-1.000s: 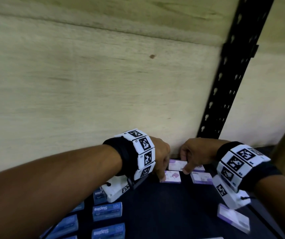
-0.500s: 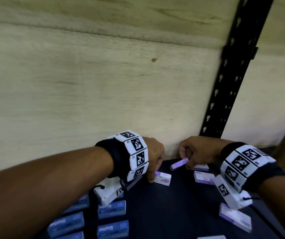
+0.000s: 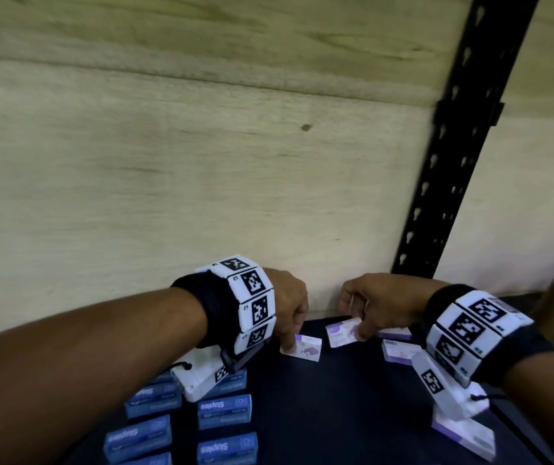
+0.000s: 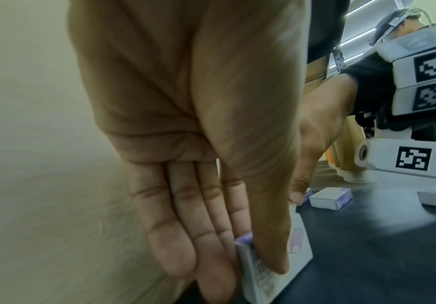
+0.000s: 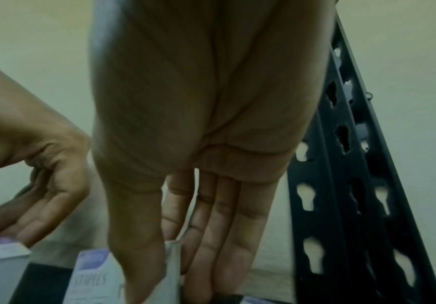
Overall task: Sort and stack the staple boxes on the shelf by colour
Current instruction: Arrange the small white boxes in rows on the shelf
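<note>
Near the back edge of the dark shelf [image 3: 336, 414], the left hand [image 3: 285, 303] pinches a small white-and-purple cardboard staple box [image 3: 302, 350] between thumb and fingers. The right hand [image 3: 379, 303] grips a second white-and-purple staple box [image 3: 341, 333] just beside it. Blue cardboard staple boxes [image 3: 224, 411] lie in rows at the front left; further purple boxes [image 3: 399, 352] lie right.

The dark shelf [image 3: 336, 414] carries blue staple boxes [image 3: 224, 411] toward its left edge and purple-and-white staple boxes [image 3: 399, 352] toward its right back corner.
</note>
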Demonstrator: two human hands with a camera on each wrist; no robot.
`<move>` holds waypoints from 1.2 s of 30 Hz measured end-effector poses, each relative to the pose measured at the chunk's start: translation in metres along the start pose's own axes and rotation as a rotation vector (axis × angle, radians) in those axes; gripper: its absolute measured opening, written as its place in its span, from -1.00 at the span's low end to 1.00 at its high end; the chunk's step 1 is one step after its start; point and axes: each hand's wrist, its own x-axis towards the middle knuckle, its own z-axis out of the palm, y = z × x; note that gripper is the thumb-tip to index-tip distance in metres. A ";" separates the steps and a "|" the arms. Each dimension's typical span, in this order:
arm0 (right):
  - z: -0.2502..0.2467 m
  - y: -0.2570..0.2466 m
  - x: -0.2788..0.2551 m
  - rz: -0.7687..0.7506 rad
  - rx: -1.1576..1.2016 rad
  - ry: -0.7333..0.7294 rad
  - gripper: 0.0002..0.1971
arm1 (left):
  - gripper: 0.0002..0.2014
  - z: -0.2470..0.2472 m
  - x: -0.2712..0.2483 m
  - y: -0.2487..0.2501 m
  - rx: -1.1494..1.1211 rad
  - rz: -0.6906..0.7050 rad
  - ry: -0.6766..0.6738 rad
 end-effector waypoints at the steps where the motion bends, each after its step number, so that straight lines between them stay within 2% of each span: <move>1: 0.000 0.000 0.001 0.004 -0.027 0.013 -0.69 | -0.79 0.000 0.000 0.000 0.006 -0.001 0.003; 5: 0.001 0.000 0.004 0.006 -0.087 0.066 -0.81 | -0.77 0.000 0.001 -0.002 0.039 -0.011 0.057; 23: 0.004 0.001 0.011 0.042 -0.095 0.075 -0.84 | -0.62 0.004 0.009 -0.002 0.080 -0.070 0.049; 29: -0.002 0.008 0.007 0.047 -0.072 0.062 -0.75 | -0.55 -0.006 -0.001 0.002 0.173 -0.081 0.056; 33: -0.011 0.025 0.002 0.126 -0.092 0.069 -0.77 | -0.59 -0.017 -0.011 0.013 0.258 0.005 0.171; 36: -0.009 0.040 -0.004 0.187 -0.134 0.001 -0.72 | -0.68 -0.017 -0.017 0.034 0.232 0.110 0.180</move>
